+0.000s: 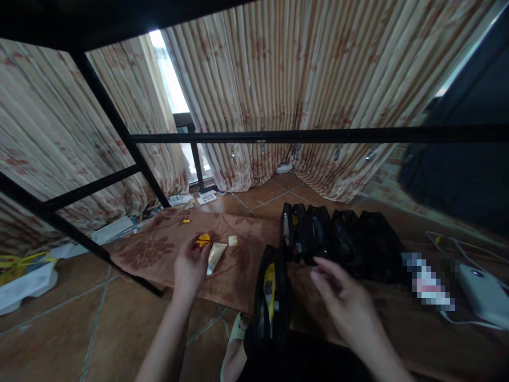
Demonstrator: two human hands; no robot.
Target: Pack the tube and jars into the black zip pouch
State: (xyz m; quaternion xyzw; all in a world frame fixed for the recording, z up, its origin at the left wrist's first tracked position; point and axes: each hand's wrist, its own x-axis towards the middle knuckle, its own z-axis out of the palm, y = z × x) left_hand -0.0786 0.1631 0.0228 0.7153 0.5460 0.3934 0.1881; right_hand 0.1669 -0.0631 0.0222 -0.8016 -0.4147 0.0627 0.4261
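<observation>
My left hand (pixel 191 262) is over the brown patterned cloth (pixel 242 262), its fingers closed on a small round yellow object (pixel 204 240) with a dark line across it. A pale squeeze tube (pixel 216 257) lies just right of those fingers, and a small white and cream jar (pixel 233 241) sits a little beyond. My right hand (pixel 348 297) hovers with thumb and fingers apart, holding nothing, in front of a row of black bags (pixel 345 239). Between my hands stands another black bag (pixel 283 297), its side showing something yellow (pixel 269 286) inside.
A tiny yellow piece (pixel 186 220) lies farther back on the cloth. Black metal bars (pixel 318 136) cross ahead and at left. On the right are a white device (pixel 485 292) and its cable. A white container (pixel 27 284) stands at far left on the tiled floor.
</observation>
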